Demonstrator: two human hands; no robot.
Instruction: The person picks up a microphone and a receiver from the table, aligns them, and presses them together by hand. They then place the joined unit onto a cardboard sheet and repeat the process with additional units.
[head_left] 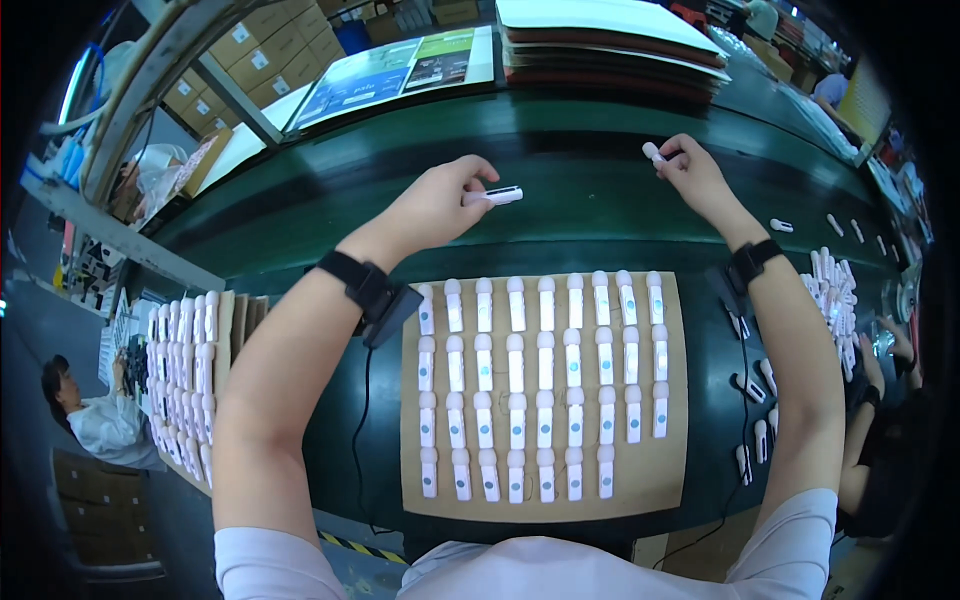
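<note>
Over the far half of the green work surface, my left hand [450,200] grips a small white handheld device [506,194] with a dark slot, pointing right. My right hand [690,175] pinches another white device [652,151] by its body, the rounded pale head facing left. Closer to me lies a brown cardboard sheet [645,480], carrying several neat rows of similar white devices [516,360] with rounded pale-pink heads. Many of these show a blue-green dot on the body. The lowest row stops short of the sheet's right side.
Loose devices [781,226] lie to the right, with a heap [832,290] beyond my right forearm. Another filled board [185,380] stands at left near a person [105,420]. A co-worker's arm [862,420] shows at right. Stacked sheets [610,45] sit at the back.
</note>
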